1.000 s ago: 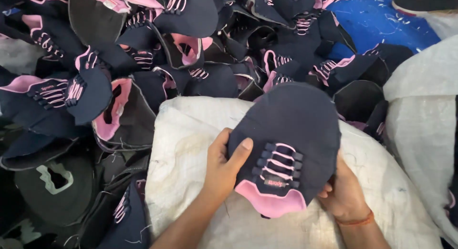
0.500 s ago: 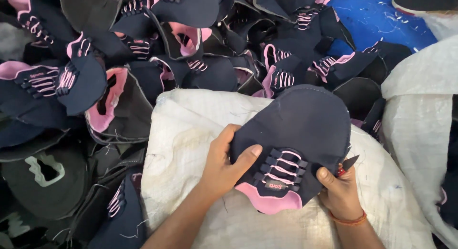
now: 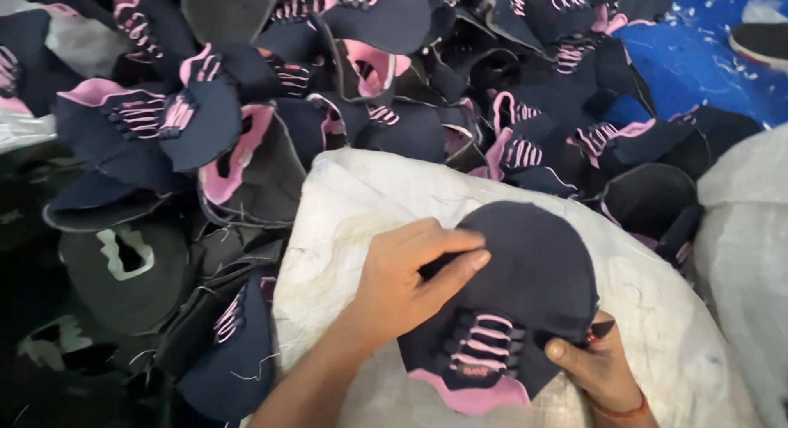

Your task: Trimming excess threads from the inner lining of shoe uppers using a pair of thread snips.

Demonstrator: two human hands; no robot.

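Nearest the camera, a dark navy fabric shoe upper with pink laces and a pink tongue edge (image 3: 513, 313), flat on a coarse white woven sack (image 3: 345, 231), long axis running from the pink tongue end close to the body up and away to the rounded toe end. Left hand (image 3: 406, 280) laid on its left side from above, fingers curled and pinching the cloth near the top of the lacing, thumb stretched across the navy panel; the nearer hand to the lace rows. Right hand (image 3: 595, 366) at the lower right rim, mostly closed, thumb pressed on the edge, with a small dark-tipped tool with a touch of red (image 3: 597, 331) poking out above the fingers; exact grip on it too hidden to tell. An orange band at that wrist. Soft, limp textile with stitched seams, stray threads here and there. Further off, a deep loose heap of matching navy-and-pink uppers (image 3: 345, 91), overlapping at all angles, some inside out and showing grey lining. At far right, a blue sheet (image 3: 706, 59) flecked with scraps.
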